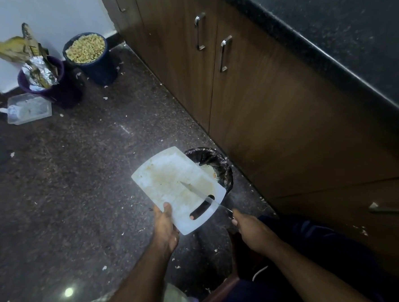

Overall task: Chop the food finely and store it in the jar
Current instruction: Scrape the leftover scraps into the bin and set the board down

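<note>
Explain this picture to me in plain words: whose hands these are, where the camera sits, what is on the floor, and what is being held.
There is no machine here. A person wears a camera on the head, so the single picture looks forward and down at their own two hands. The left hand grips a white cutting board by its edge, tilted over a small bin lined with a black bag. The right hand holds a knife, its blade lying across the board as if to scrape off scraps. The dark stone floor is littered with bits. Farther off stand a dark bucket full of pale yellow pieces, a purple bin stuffed with foil and wrappers, and a clear plastic container. Brown cabinets run along the right.
</note>
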A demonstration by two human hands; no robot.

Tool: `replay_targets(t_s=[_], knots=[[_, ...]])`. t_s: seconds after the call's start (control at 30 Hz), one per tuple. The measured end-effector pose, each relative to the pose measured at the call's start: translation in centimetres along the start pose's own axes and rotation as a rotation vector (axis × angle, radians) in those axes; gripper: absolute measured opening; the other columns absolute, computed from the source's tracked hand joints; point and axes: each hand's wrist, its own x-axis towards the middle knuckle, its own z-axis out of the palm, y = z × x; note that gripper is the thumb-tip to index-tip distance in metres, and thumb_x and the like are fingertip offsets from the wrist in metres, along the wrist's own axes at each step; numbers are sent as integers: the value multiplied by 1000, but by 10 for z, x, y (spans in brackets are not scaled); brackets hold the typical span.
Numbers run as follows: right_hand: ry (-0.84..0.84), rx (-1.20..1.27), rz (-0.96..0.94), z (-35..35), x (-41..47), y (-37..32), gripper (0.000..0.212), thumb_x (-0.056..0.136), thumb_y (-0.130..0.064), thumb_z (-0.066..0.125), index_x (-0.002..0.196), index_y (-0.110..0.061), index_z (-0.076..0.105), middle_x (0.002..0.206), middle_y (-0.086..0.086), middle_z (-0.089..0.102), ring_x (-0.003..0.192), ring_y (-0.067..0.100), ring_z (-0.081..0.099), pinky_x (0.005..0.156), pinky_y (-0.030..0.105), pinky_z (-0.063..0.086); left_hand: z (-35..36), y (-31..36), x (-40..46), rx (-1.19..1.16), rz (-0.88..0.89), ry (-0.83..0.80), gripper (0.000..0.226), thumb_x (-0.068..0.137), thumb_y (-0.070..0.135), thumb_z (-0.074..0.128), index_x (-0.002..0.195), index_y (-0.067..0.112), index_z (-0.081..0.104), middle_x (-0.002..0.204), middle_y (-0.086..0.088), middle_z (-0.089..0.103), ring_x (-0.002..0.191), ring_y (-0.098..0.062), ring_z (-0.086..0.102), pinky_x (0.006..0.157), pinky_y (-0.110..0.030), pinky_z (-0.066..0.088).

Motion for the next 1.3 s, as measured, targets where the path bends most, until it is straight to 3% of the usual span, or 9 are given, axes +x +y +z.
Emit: replay_targets(t_s=[0.07,0.33,0.43,0.67,0.8,0.93,1.1,1.2,1.3], knots=[[13,12,18,-2,4,1,9,100,-19,34,93,-23,39,102,0,60,101,15,60,91,41,49,3,1,0,0,-5,6,42,111,21,38,151,32,37,137,-2,62,108,-24,68,65,-43,63],[137,-169,21,-21,22,8,28,106,-28,34,79,-28,40,79,-11,49,79,12,53,71,35,42,12,5,2,-27,-53,66,41,111,17,38,149,32,38,128,0,66,103,-25,69,60,-46,63],[130,-65,95,-24,20,7,21,103,-15,38,85,-26,35,85,-10,46,82,17,51,72,32,37,12,7,2,-14,-49,91,40,111,16,38,148,32,37,124,2,66,100,-24,69,55,-42,61],[82,-57,-32,-17,-1,-4,23,104,-16,40,84,-24,33,81,0,51,75,11,53,69,40,44,14,6,2,16,-36,144,36,110,17,41,144,28,40,131,-4,65,104,-30,69,58,-49,61],[63,-79,3,-16,1,1,23,104,-21,37,83,-26,31,81,-2,51,75,14,53,68,40,41,16,12,-7,9,11,95,33,110,18,41,143,25,42,128,-5,66,93,-24,73,53,-43,60],[135,-104,88,-26,1,1,20,107,-21,34,87,-25,32,88,2,56,84,22,59,74,42,48,15,19,-13,44,56,60,27,111,21,40,135,27,49,125,-5,70,91,-24,76,65,-52,63],[226,-38,-53,-38,-11,-20,12,109,-22,34,98,-22,38,74,-8,42,70,16,48,62,34,30,18,24,-19,41,40,50,29,110,27,41,138,28,50,129,-6,69,109,-37,70,81,-70,55],[170,-126,-228,-37,-24,-40,14,110,-31,30,113,-23,40,71,-9,40,66,21,52,60,36,30,22,25,-25,76,92,94,32,110,30,41,140,22,49,129,-11,68,107,-34,70,73,-50,63],[160,-224,-284,-31,-28,-48,10,109,-35,31,109,-25,31,77,-4,48,78,37,62,60,40,34,27,28,-29,113,148,125,34,111,29,39,142,16,47,124,-12,68,94,-26,70,59,-34,62]])
